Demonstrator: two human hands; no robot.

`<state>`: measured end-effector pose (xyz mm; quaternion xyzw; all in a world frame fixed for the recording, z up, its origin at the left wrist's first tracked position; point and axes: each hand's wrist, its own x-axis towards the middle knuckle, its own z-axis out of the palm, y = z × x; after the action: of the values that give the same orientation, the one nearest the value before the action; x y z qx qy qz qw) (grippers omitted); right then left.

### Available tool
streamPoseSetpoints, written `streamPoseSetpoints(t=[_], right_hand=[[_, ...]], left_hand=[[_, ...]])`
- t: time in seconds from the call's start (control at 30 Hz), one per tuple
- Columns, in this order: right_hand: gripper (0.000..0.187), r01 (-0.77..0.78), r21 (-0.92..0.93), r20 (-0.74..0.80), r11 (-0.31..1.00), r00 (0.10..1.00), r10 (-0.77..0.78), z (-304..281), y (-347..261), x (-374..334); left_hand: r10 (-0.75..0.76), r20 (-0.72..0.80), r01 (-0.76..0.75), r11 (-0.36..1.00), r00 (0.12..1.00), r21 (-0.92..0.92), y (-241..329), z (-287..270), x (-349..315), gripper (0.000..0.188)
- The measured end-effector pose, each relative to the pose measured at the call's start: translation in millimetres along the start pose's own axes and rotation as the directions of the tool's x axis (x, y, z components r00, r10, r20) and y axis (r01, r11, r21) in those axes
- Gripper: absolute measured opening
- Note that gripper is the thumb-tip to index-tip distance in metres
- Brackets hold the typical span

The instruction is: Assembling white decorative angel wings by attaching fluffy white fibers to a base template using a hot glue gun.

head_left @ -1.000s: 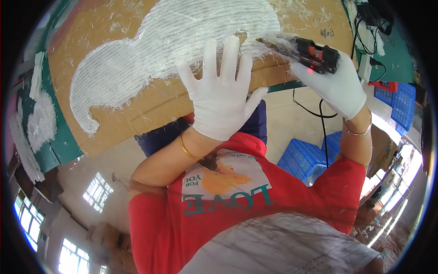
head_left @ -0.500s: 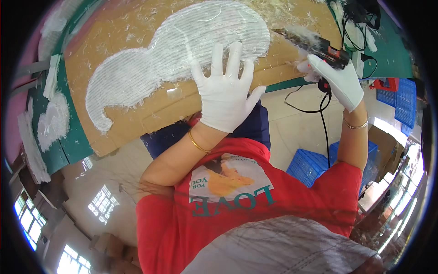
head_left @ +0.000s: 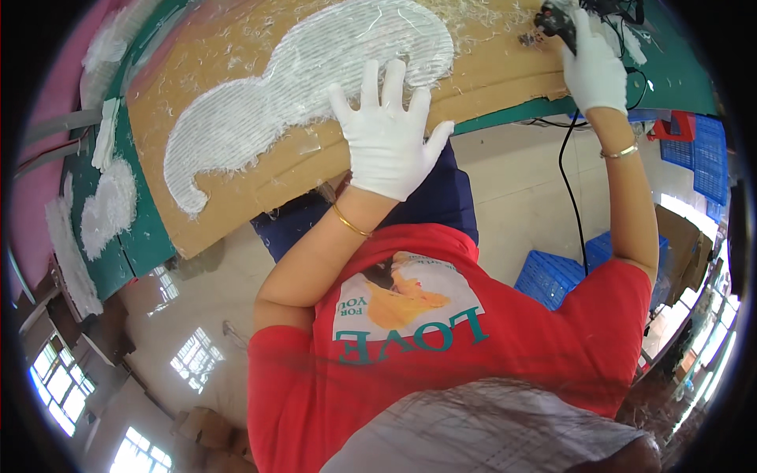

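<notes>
Both my hands wear white gloves. My left hand [head_left: 386, 134] lies with spread fingers on the lower edge of a striped, fuzzy white fibre piece [head_left: 300, 87], curved and narrowing to a hook at its left end. A brown cardboard sheet [head_left: 236, 197] lies under it. At the far right, my right hand [head_left: 591, 71] is closed round a black corded hand tool [head_left: 558, 25], lifted off the fibre piece. Its tip points away and is hard to make out, and my fingers partly hide its body.
Loose white fibres litter the cardboard and the green table [head_left: 678, 71]. Black cables lie at the back right; one cord [head_left: 566, 169] hangs past the table edge. Fluffy white scraps [head_left: 110, 209] lie at left. Blue crates [head_left: 548, 277] stand on the floor.
My right hand has moved away and upward with the black tool, off the fibre piece's right end. My left hand stays on the piece. The whole view has shifted slightly.
</notes>
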<state>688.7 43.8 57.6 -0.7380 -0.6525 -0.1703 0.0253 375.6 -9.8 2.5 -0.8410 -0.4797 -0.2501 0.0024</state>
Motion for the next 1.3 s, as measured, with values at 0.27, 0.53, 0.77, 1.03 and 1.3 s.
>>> streamPoseSetpoints(t=[0.27,0.53,0.77,1.03,1.3], right_hand=[[0.074,0.165,-0.044,0.160,0.985,0.975,-0.156,-51.7,-28.8,-4.4],[0.062,0.640,0.671,-0.237,0.375,0.664,-0.709,-77.6,-192.9,56.5],[0.079,0.781,0.605,-0.426,-0.151,0.157,-0.891,-27.4,-268.8,115.1],[0.065,0.761,0.571,0.143,0.308,0.277,-0.950,-38.9,-280.5,110.0],[0.038,0.809,0.537,0.051,0.238,0.250,-0.967,-38.0,-271.8,104.5]], left_hand=[[-0.017,-0.090,0.003,0.989,0.996,-0.150,-44.1,-61.5,-4.8,0.059],[-0.401,0.340,0.343,0.913,0.850,0.221,-149.9,-95.1,27.4,0.109],[-0.332,0.500,0.255,0.942,0.800,0.219,-164.9,-86.9,34.7,0.104],[-0.132,0.309,0.159,0.985,0.942,-0.063,-181.3,-75.2,26.3,0.079],[-0.224,0.478,0.195,0.975,0.849,0.110,-176.7,-78.1,3.6,0.059]])
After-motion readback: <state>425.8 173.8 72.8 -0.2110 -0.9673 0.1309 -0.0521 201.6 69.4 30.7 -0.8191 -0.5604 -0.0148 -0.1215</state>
